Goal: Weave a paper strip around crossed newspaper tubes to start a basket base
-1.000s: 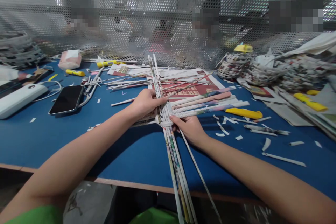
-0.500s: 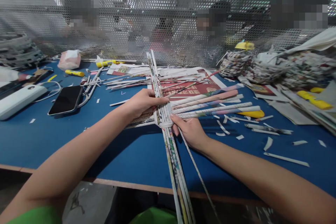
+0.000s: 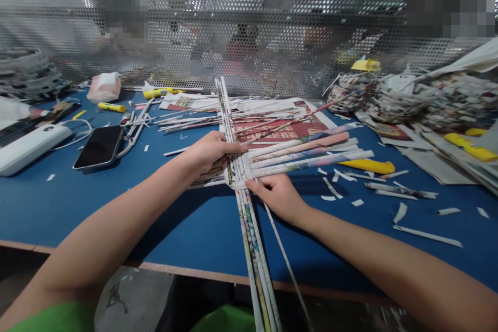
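Note:
A bundle of long rolled paper tubes (image 3: pixel 249 228) runs from the table's near edge up toward the mesh wall. Another bundle of thicker pinkish tubes (image 3: pixel 307 153) crosses it and points right. My left hand (image 3: pixel 210 151) lies on the crossing with fingers pressed flat over the tubes. My right hand (image 3: pixel 278 194) sits just below the crossing, its fingers pinching a thin paper strip (image 3: pixel 241 184) wrapped around the long bundle. A single thin tube (image 3: pixel 286 264) slants away under my right wrist.
On the blue table (image 3: pixel 58 202) lie a black phone (image 3: pixel 99 147), a white power bank (image 3: pixel 29 148), yellow glue sticks (image 3: pixel 365 166) and paper scraps. Woven paper baskets (image 3: pixel 389 101) stand at the right. A perforated metal screen (image 3: pixel 249 21) closes the back; people sit behind it.
The crossed bundles have shifted slightly left. My right hand has slid a little lower and left along the wrap, with its fingers still on the strip. My left hand holds its place.

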Tool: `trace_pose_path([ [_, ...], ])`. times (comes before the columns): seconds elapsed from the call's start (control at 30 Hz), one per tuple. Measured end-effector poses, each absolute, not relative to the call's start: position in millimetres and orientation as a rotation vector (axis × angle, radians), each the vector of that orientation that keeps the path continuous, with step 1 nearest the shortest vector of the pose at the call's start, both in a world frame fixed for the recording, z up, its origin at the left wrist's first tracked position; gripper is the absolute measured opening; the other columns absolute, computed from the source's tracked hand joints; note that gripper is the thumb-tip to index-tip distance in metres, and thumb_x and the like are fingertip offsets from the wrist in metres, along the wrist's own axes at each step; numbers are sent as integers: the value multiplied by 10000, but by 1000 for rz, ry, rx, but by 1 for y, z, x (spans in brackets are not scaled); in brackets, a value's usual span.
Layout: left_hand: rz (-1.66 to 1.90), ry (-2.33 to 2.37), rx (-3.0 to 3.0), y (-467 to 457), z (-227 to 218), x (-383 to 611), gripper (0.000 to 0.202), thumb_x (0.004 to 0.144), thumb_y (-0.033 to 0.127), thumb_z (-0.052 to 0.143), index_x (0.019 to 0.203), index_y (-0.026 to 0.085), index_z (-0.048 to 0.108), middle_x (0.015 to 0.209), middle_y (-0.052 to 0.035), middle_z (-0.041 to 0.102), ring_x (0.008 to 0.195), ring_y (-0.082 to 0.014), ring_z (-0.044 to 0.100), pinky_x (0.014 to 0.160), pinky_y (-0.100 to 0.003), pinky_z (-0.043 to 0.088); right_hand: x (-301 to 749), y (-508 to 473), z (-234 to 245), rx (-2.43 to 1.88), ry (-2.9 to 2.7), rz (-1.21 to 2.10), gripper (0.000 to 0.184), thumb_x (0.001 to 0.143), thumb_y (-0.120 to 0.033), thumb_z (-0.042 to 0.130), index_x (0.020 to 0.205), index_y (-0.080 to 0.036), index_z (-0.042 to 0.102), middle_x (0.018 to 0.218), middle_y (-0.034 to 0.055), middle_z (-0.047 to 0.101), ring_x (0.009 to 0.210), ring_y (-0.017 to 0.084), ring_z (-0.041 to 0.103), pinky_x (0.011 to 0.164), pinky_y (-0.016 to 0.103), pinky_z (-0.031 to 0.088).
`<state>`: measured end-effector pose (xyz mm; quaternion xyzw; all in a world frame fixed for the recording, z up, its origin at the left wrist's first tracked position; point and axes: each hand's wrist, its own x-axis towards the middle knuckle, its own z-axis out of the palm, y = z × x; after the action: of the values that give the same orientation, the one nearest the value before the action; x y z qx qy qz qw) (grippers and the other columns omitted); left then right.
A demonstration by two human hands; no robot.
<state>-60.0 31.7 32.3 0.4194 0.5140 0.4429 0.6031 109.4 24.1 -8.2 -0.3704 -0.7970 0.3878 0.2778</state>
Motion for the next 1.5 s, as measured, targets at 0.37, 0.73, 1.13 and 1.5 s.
trace_pose_path([
  [0.37, 1008, 1287, 1066, 29, 31, -55, 113, 630, 183, 646, 624, 110, 559, 415, 32, 488, 310, -45, 386, 332, -180, 266, 109, 24, -13, -1032, -2038, 1323, 460, 785, -487, 397, 440, -182, 418, 448, -18, 439, 469, 96, 419, 527, 240, 322],
  [0.73, 949, 1115, 935, 29, 38, -58, 89, 634, 161, 649, 635, 91, 595, 539, -22, 604, 455, -83, 534, 447, -180, 392, 112, 28, -14, -987, -2034, 1358, 484, 812, -480, 363, 445, -182, 469, 460, -10, 484, 486, 98, 451, 539, 236, 343],
  [1.13, 996, 1131, 1034, 38, 22, -63, 253, 546, 169, 690, 767, 95, 592, 621, -28, 602, 550, -122, 568, 537, -237, 448, 110, 33, -17, -1031, -1975, 1642, 609, 725, -675, 338, 373, -185, 421, 320, -22, 381, 330, 69, 337, 406, 229, 266],
  [1.5, 887, 1308, 1124, 37, 24, -56, 167, 650, 102, 594, 538, 139, 476, 378, 55, 425, 310, -37, 350, 336, -176, 245, 123, 28, 40, -949, -2622, -16, 254, 823, -300, 432, 676, -153, 578, 631, 62, 582, 578, 155, 496, 561, 275, 328],
])
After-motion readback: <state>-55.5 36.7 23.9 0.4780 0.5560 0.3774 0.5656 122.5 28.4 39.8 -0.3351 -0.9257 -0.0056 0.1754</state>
